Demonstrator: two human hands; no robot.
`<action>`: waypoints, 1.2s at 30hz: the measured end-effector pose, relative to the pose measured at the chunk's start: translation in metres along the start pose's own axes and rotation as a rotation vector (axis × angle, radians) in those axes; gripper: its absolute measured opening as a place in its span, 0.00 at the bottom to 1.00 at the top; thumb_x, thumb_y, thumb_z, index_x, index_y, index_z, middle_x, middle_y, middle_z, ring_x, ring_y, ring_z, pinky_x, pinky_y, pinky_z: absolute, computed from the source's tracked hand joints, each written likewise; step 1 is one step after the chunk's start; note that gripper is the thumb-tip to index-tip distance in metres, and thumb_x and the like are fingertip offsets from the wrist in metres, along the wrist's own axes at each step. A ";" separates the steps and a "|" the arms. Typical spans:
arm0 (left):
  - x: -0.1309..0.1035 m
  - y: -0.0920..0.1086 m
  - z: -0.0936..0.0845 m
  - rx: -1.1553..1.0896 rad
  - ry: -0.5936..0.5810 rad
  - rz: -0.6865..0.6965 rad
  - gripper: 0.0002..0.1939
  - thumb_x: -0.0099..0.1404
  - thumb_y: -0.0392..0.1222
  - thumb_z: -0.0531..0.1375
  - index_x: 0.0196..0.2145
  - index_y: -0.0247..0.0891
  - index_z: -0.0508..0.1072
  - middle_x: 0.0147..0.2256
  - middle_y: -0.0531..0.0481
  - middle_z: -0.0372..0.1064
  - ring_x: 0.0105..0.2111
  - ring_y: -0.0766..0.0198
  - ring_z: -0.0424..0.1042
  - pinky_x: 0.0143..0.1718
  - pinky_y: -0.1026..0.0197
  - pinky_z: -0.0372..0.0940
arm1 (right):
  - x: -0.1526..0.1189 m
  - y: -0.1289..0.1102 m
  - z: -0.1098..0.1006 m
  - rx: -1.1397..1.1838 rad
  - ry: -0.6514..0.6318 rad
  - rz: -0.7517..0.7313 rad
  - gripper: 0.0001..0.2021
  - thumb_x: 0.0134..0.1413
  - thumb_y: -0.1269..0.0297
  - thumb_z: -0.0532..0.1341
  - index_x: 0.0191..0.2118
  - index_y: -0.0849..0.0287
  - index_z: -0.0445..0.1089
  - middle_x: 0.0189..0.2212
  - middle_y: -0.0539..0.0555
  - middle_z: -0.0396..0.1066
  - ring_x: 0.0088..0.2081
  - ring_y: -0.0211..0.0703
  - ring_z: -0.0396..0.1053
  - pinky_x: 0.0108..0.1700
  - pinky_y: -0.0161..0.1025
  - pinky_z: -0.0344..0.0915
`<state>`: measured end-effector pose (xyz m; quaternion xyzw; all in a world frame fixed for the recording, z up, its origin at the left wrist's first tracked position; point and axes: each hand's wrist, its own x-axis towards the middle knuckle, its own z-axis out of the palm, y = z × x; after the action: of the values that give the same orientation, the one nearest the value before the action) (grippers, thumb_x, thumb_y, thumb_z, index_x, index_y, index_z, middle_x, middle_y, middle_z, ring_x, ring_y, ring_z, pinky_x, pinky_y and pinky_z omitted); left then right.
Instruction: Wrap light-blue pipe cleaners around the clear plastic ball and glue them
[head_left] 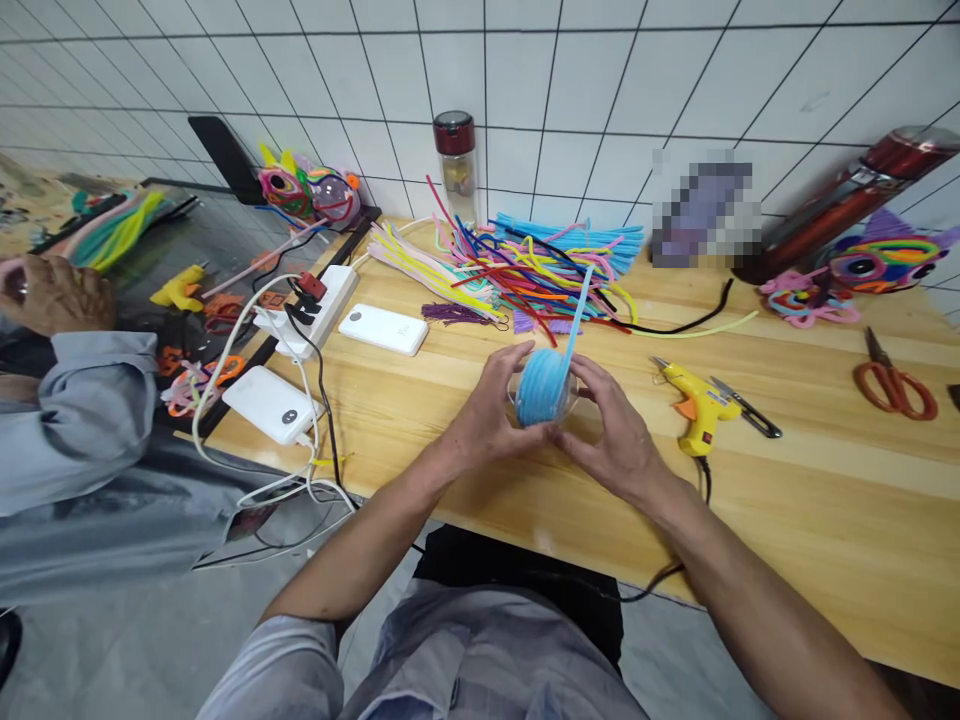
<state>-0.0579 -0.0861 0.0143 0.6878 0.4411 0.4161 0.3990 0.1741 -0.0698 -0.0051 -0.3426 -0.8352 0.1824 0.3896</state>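
Right now, in the head view, I hold the blue-wrapped ball (540, 388) between both hands, just above the near part of the worktop (810, 510). My left hand (491, 405) grips its left side, fingers curled around it; my right hand (609, 430) grips the other side, with the thumb near the bottom. A loose blue strip (580, 315) rises from the ball toward the pile of coloured pipe cleaners (521, 262) beyond it. To the right of my right hand lies a yellow glue gun (703, 402), with a small black-handled cutter (759, 418) just beside it and orange-handled scissors (892, 385) farther right. Left of the pile, a white power bank (384, 330) lies near a power strip (319, 315). At far left, a co-worker's hand (64, 295) shows.
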 end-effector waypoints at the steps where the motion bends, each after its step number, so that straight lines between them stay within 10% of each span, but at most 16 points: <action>1: 0.000 -0.001 0.000 0.017 0.005 0.018 0.53 0.61 0.59 0.75 0.75 0.44 0.56 0.75 0.31 0.53 0.75 0.35 0.56 0.68 0.35 0.68 | 0.000 0.001 0.000 0.002 -0.002 -0.004 0.41 0.67 0.54 0.71 0.79 0.49 0.54 0.73 0.69 0.66 0.73 0.65 0.68 0.62 0.66 0.80; 11: 0.000 -0.003 -0.003 -0.267 -0.022 -0.128 0.37 0.66 0.59 0.72 0.63 0.44 0.61 0.65 0.36 0.66 0.67 0.42 0.69 0.63 0.41 0.73 | -0.001 0.002 -0.001 0.009 -0.110 0.008 0.42 0.68 0.64 0.69 0.80 0.45 0.51 0.77 0.66 0.61 0.77 0.64 0.62 0.71 0.68 0.71; 21: 0.005 -0.012 0.002 0.040 0.096 -0.041 0.38 0.58 0.49 0.74 0.62 0.42 0.65 0.63 0.37 0.64 0.66 0.44 0.69 0.62 0.43 0.75 | 0.000 0.003 -0.006 0.079 -0.163 0.002 0.38 0.68 0.64 0.68 0.79 0.45 0.56 0.77 0.63 0.62 0.77 0.60 0.62 0.75 0.66 0.66; 29: 0.006 -0.013 0.009 0.265 0.102 0.062 0.47 0.57 0.48 0.76 0.68 0.40 0.60 0.64 0.33 0.61 0.68 0.40 0.65 0.64 0.37 0.72 | 0.016 -0.011 -0.030 0.327 -0.107 0.397 0.26 0.64 0.48 0.70 0.64 0.47 0.76 0.61 0.59 0.79 0.59 0.57 0.78 0.57 0.56 0.80; 36: 0.011 -0.003 0.008 0.401 0.081 0.097 0.42 0.52 0.43 0.77 0.61 0.40 0.65 0.61 0.35 0.64 0.65 0.40 0.67 0.67 0.34 0.67 | 0.039 -0.019 -0.037 0.430 -0.051 0.452 0.24 0.55 0.49 0.75 0.54 0.53 0.82 0.39 0.53 0.78 0.37 0.44 0.73 0.39 0.43 0.71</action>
<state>-0.0485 -0.0763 0.0114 0.7565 0.4973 0.3660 0.2156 0.1764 -0.0537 0.0497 -0.4246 -0.6898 0.4453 0.3815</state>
